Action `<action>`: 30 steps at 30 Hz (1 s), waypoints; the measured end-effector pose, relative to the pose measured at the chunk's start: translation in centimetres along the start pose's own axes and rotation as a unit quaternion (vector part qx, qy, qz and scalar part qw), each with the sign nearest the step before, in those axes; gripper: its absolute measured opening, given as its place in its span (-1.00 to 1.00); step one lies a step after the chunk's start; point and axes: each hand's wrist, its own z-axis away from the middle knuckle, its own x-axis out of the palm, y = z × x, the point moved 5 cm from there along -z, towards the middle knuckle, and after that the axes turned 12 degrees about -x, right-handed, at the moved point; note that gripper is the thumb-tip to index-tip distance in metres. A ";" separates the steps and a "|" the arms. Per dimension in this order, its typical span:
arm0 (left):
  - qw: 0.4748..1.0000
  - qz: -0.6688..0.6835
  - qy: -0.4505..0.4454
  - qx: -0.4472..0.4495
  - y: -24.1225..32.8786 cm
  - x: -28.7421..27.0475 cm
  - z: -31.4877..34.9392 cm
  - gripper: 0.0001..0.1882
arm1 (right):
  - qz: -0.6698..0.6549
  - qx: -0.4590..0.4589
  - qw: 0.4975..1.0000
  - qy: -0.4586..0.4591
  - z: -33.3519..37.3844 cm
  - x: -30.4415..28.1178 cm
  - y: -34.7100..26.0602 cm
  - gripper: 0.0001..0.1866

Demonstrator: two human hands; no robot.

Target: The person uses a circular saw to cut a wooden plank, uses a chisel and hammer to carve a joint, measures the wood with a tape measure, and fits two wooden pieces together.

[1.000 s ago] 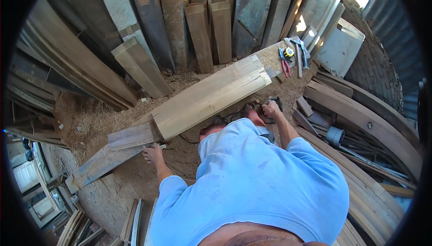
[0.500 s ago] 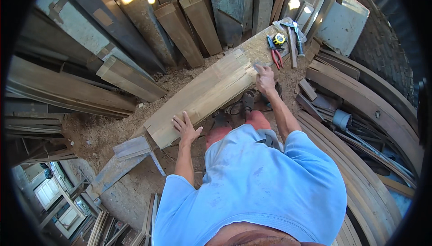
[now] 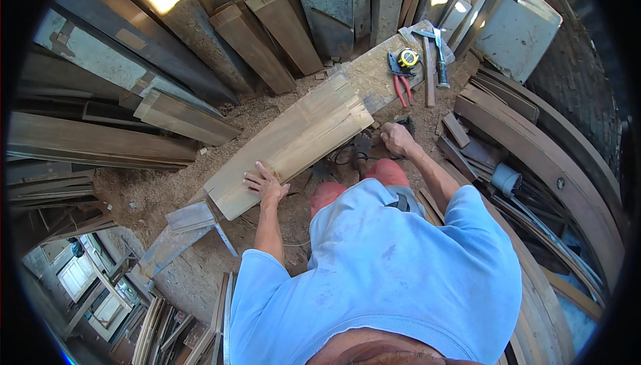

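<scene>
Fingers [image 3: 257,179] of the left hand [image 3: 267,185] are spread apart and pressed flat on the lower left end of a stack of pale, long wooden planks [image 3: 294,141], which lies slantwise across the middle of the frame, rising from lower left toward upper right. The planks rest on a long sawdust-covered wooden counter [image 3: 370,75] that runs on the same slant, its grey lower end [image 3: 180,231] showing at the lower left.

The right hand [image 3: 398,139], just right of centre, has its fingers curled together on something dark below the upper end of the planks; what that thing is I cannot tell from here. The hand sits just beside the plank ends, not on them.

Toward the upper right, on the counter's far end, lie red-handled pliers [image 3: 400,85], a yellow round tape measure [image 3: 408,58] just above them, and a hammer with a dark handle [image 3: 437,58] to their right. Dark weathered boards [image 3: 267,25] lean upright along the top of the frame, and curved wooden pieces [image 3: 547,158] are heaped at the right edge. Sawdust [image 3: 153,191] covers the ground left of the planks.
</scene>
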 end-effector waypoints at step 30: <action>0.950 -0.008 0.149 0.273 1.3 -5.1 4.7 0.20 | -0.517 0.239 0.821 0.025 1.2 0.0 -7.0 -0.54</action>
